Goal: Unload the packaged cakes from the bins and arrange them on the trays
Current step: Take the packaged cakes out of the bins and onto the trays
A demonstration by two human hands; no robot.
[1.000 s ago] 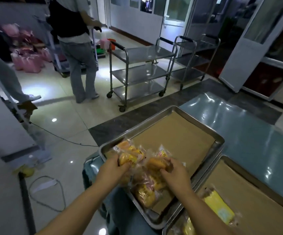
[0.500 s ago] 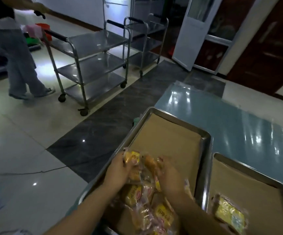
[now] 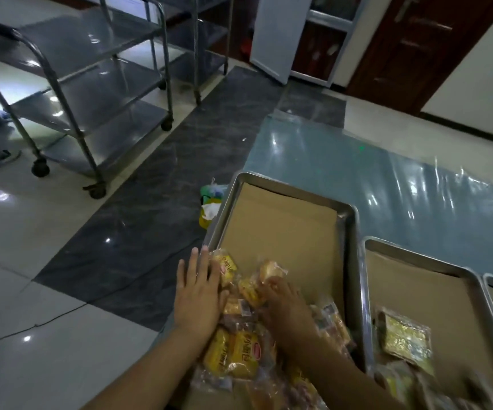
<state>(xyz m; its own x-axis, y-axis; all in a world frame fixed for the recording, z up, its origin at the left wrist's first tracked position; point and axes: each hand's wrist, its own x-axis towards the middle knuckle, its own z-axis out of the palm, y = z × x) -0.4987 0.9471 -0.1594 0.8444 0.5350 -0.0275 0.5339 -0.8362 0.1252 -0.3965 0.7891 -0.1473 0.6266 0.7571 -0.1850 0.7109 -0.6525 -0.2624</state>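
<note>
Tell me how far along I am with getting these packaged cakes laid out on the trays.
Early stage. Done: a loose heap of yellow packaged cakes sits at the near end of the left cardboard-lined steel tray, and a few packs lie in the middle steel tray. In hand: the left hand rests flat against the heap while the right hand works into it. Left: spreading them out; most of both liners is bare.

Yellow packaged cakes [image 3: 241, 355] heaped, paper-lined tray [image 3: 350, 220]

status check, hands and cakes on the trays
Left hand flat, open on packaged cakes. Right hand gripping one pack. Left tray far half bare. Nothing blocking.
</note>
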